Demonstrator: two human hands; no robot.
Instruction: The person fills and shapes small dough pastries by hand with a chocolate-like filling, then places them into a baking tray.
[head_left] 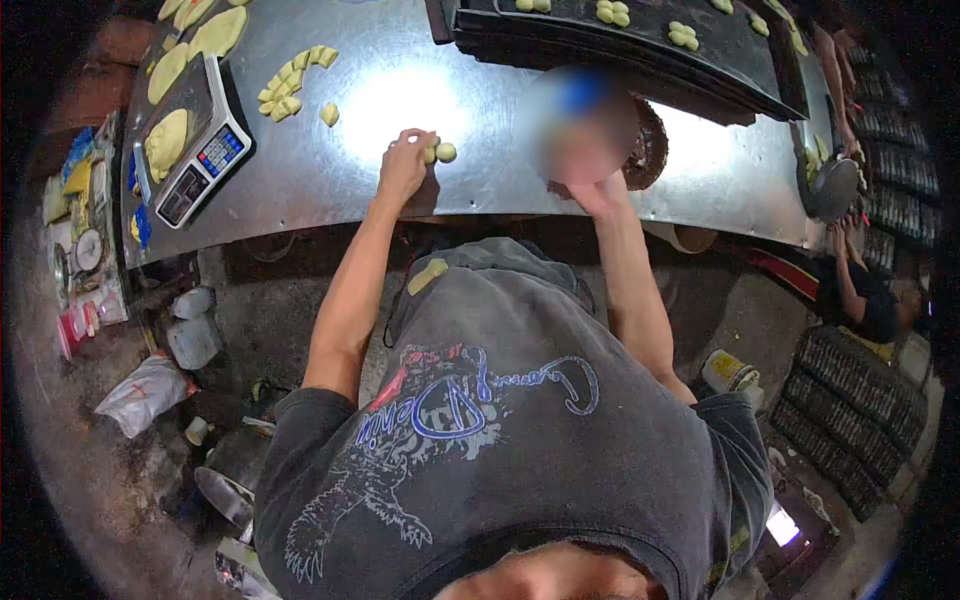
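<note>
My left hand point(404, 160) rests low over the metal table with its fingers curled against a small yellow dough ball point(430, 155). Touching that one is another dough ball point(446, 152), just to its right. My right hand point(594, 192) is over the table farther right, its fingers lost in a blurred patch, so what it holds cannot be seen. A brown round container point(652, 145) shows partly behind the blur. Left of my left hand lie a single cut dough piece point(330, 115) and a curved row of dough pieces point(286, 88).
A digital scale point(205, 160) with dough on it stands at the left, near large flattened dough sheets point(217, 33). Dark trays point(640, 55) with dough clusters line the back right. A dark round pan point(833, 188) is at the table's right end; another person point(868, 300) is beyond.
</note>
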